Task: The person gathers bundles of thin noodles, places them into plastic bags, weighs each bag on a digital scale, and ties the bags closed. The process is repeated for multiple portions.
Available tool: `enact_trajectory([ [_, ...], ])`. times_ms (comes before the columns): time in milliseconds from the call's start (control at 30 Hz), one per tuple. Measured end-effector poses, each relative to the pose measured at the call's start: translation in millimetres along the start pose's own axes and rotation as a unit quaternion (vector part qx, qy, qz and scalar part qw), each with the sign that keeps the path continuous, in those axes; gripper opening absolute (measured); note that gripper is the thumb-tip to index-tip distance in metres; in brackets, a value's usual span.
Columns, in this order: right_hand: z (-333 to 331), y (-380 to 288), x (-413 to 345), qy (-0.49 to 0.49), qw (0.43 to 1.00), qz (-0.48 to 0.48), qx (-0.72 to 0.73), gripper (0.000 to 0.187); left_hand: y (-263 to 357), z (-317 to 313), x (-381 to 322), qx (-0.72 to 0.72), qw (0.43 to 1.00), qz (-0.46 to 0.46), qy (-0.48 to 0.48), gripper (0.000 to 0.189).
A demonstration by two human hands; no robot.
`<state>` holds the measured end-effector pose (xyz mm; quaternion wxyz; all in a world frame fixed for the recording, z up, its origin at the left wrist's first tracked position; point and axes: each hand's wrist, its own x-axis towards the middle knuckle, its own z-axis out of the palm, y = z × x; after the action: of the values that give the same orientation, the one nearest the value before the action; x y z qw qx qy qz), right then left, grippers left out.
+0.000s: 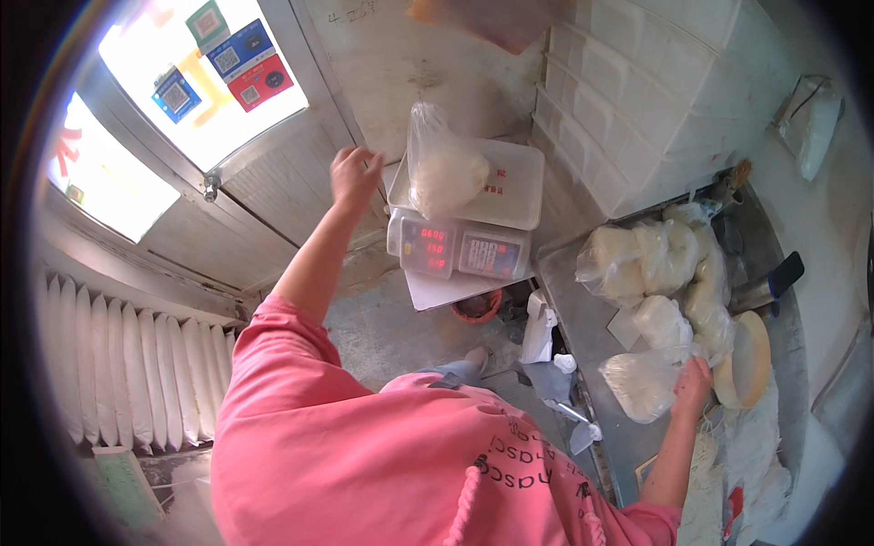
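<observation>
My left hand [356,176] is raised beside the scale, its fingers curled and blurred; nothing shows in it. Just right of it, a clear plastic bag with pale contents [447,170] rests on the tray of a digital scale [522,198], whose red display is lit. Over the metal counter at the right, my right hand [692,385] grips the gathered top of another clear bag of pale food, perhaps noodles [640,385]. Several more filled bags [666,256] lie beyond that hand, and a pale round hoop [743,362] stands close to its right.
Stacked white plastic crates [635,102] rise behind the metal counter [580,327]. A metal door [273,184] is at the left, with white filled sacks [136,362] below it. A red basket [478,306] sits under the scale. Loose noodles and flour [751,437] lie at the lower right.
</observation>
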<state>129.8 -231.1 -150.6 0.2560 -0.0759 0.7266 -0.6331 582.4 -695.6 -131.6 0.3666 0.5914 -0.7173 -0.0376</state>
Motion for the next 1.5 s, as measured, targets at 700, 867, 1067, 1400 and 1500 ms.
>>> enact_trajectory([
  [700,202,-1,-56,0.161,0.860,-0.334,-0.352,0.042,-514,-120,140,0.281,0.884,-0.368,0.057,0.076],
  [867,329,-15,-135,0.000,0.757,-0.441,-0.482,0.036,-545,-119,152,0.275,0.891,-0.361,0.035,0.060],
  [1067,360,5,-176,-0.128,0.796,-0.252,-0.536,0.033,-581,-135,157,-0.008,0.945,-0.320,-0.070,0.033],
  [1400,309,71,-194,-0.185,0.858,-0.124,-0.463,0.028,-558,-151,124,-0.422,0.779,-0.459,-0.075,0.028],
  [1500,282,105,-202,-0.172,0.881,-0.112,-0.427,0.025,-523,-145,95,-0.506,0.764,-0.397,0.054,0.029],
])
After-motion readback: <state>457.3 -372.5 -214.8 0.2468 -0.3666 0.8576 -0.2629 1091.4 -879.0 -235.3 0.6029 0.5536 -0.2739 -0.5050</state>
